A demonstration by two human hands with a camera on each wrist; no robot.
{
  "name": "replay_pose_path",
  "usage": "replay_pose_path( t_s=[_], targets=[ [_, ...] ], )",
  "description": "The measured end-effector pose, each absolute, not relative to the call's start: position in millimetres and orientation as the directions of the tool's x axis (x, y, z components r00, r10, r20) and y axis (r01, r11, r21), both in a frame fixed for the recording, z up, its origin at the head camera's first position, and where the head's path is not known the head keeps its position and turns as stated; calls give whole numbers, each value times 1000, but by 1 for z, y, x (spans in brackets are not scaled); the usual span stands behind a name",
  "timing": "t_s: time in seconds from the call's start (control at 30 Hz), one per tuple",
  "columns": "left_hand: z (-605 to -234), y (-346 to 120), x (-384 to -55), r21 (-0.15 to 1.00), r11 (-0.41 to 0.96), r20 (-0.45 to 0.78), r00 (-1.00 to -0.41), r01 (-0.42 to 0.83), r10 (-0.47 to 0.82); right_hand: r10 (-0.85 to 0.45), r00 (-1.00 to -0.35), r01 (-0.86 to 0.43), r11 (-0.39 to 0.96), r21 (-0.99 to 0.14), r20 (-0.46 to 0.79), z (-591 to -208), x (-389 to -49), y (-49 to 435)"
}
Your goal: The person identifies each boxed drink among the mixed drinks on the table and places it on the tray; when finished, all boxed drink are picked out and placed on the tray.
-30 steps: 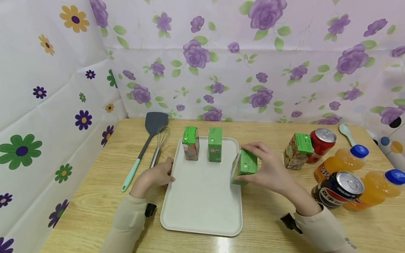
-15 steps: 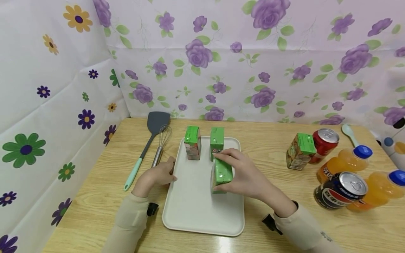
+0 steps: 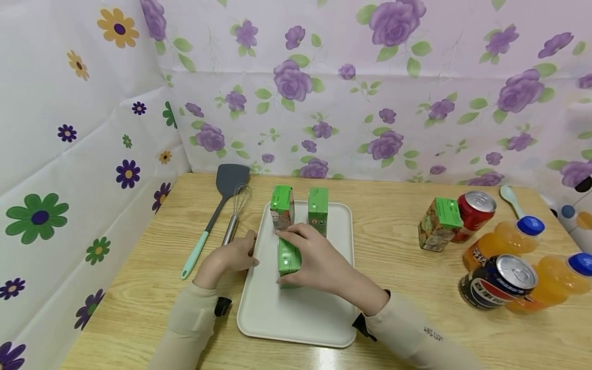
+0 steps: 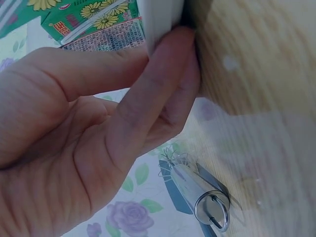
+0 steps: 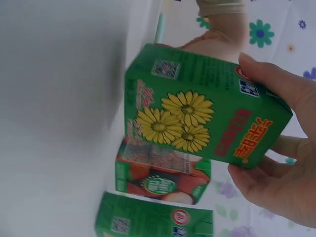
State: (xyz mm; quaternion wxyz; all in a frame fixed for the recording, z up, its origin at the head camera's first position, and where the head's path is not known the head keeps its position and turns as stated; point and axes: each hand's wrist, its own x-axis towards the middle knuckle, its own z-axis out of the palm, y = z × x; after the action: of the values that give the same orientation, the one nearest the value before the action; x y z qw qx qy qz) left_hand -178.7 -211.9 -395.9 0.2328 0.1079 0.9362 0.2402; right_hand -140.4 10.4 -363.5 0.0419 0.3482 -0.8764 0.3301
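Note:
My right hand (image 3: 319,257) holds a green drink carton (image 5: 187,108) with yellow flowers on its side, thumb and fingers on opposite sides near its top. This carton is over the left middle of the white tray (image 3: 296,318); whether its base touches the tray I cannot tell. Two more cartons stand upright at the tray's far end: one with a fruit picture (image 5: 163,180) at the left, and a green one (image 3: 318,205) to its right. At the tray's left edge, my left hand (image 3: 231,254) pinches the rim between thumb and fingers.
Left of the tray lie a whisk (image 3: 233,216) and a spatula (image 3: 215,218). To the right stand another carton (image 3: 437,226), a red can (image 3: 474,216) and a black can (image 3: 497,282). Beside them are two orange drink bottles (image 3: 509,236) and a pale green spoon (image 3: 511,199).
My right hand has carried the green drink carton leftward from the tray's right edge, past the middle, to its left half. My left hand has stayed at the rim.

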Motion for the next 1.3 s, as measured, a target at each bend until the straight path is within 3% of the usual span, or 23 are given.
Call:
replay_pose_path(
  t_s=[0.33, 0.53, 0.73, 1.03, 1.3],
  targets=[
    [-394, -212, -179, 505, 857, -384, -862, 104, 330, -564, -767, -635, 599, -488, 305, -377, -146, -6],
    [-393, -212, -179, 508, 854, -378, -862, 112, 338, -570, -767, -630, 583, -513, 295, -378, -144, -10],
    [-393, -211, -179, 504, 857, -386, -860, 108, 335, -576, -791, -580, 599, -552, 205, -374, -142, -7],
    [-396, -211, -178, 509, 856, -380, -871, 85, 312, -600, -776, -559, 516, -649, 192, -384, -138, 20],
    [-395, -211, -178, 504, 859, -371, -876, 89, 309, -587, -767, -605, 525, -599, 259, -394, -137, 63]
  ],
)
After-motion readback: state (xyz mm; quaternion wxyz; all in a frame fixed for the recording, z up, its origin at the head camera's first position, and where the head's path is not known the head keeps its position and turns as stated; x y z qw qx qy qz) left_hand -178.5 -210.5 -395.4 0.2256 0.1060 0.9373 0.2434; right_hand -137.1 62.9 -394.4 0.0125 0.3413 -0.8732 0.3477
